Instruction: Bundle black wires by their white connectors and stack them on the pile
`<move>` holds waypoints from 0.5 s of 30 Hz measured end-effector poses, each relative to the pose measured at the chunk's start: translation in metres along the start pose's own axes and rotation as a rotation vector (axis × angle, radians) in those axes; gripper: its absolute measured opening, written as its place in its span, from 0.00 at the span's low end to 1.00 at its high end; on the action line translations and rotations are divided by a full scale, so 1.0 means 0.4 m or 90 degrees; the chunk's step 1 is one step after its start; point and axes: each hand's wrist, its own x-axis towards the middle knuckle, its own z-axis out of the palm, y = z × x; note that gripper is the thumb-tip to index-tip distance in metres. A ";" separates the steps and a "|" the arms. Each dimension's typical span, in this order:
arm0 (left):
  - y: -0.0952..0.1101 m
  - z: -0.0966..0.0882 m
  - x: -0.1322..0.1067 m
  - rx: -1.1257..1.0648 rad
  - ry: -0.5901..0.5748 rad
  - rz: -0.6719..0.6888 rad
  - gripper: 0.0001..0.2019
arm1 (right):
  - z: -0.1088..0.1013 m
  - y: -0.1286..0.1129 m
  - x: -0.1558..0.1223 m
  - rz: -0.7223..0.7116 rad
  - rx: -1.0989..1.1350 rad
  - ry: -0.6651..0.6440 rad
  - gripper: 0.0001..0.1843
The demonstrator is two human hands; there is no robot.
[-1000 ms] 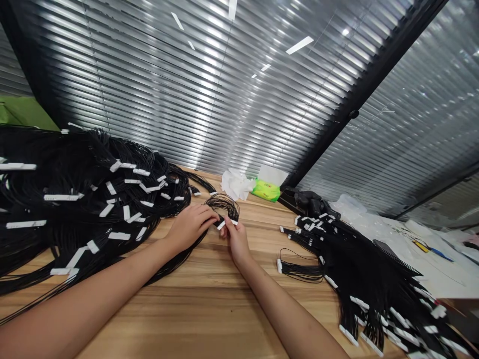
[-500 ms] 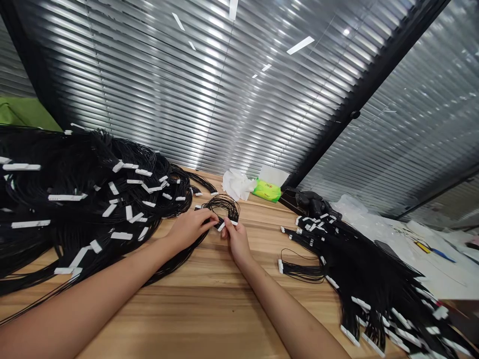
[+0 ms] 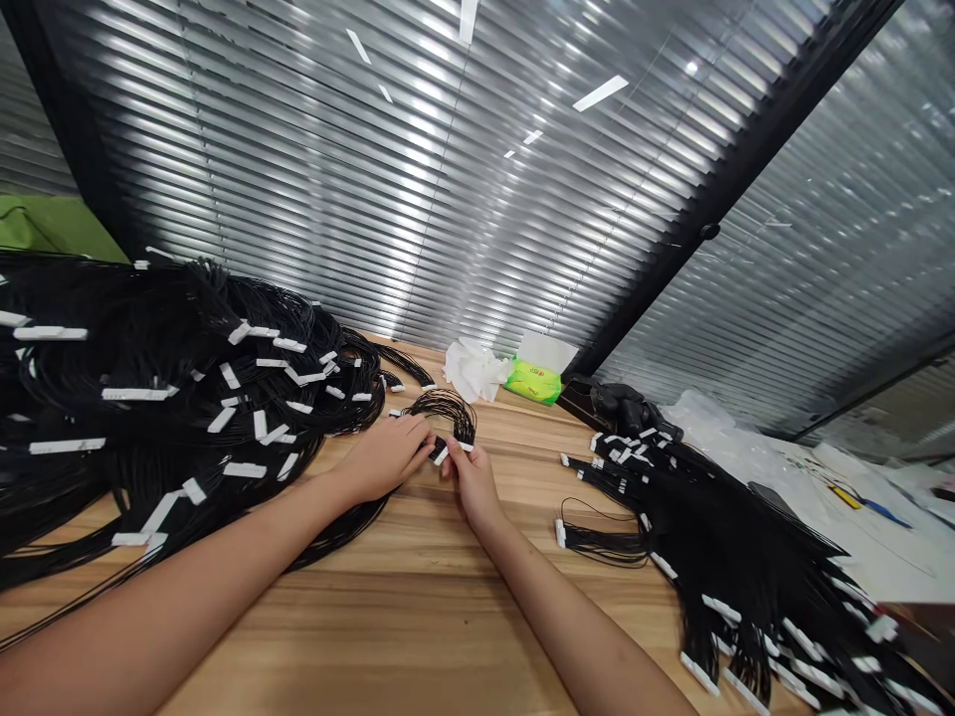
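From the head, a wood-grain table (image 3: 418, 617) meets metallic blinds (image 3: 313, 199) behind the green tissue pack (image 3: 533, 381). Near-left of that pack, the black wire bundle (image 3: 446, 403) lies between both hands: the right hand (image 3: 472, 475) pinches it by its white connectors (image 3: 466, 447), the left hand (image 3: 392, 452) pinches its wires. Its long axis bends into an arch, crown pointing away from the person.

Head view, forward and down

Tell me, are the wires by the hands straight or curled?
Curled: the black wires bend round in an arch just beyond the right hand.
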 end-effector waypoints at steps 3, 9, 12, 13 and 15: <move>0.006 -0.009 -0.005 0.047 0.037 0.059 0.14 | -0.003 -0.002 0.005 0.011 0.045 0.007 0.23; -0.008 -0.018 -0.011 0.018 0.107 -0.026 0.21 | -0.021 -0.022 0.022 0.037 0.275 0.046 0.22; -0.019 -0.012 -0.008 -0.019 0.118 -0.159 0.21 | -0.023 -0.033 0.018 0.072 0.326 -0.013 0.22; -0.022 -0.008 -0.007 -0.037 0.113 -0.194 0.20 | -0.022 -0.036 0.015 0.083 0.333 -0.030 0.22; -0.030 0.004 -0.005 -0.107 0.108 -0.245 0.17 | -0.018 -0.039 0.009 0.098 0.338 -0.055 0.21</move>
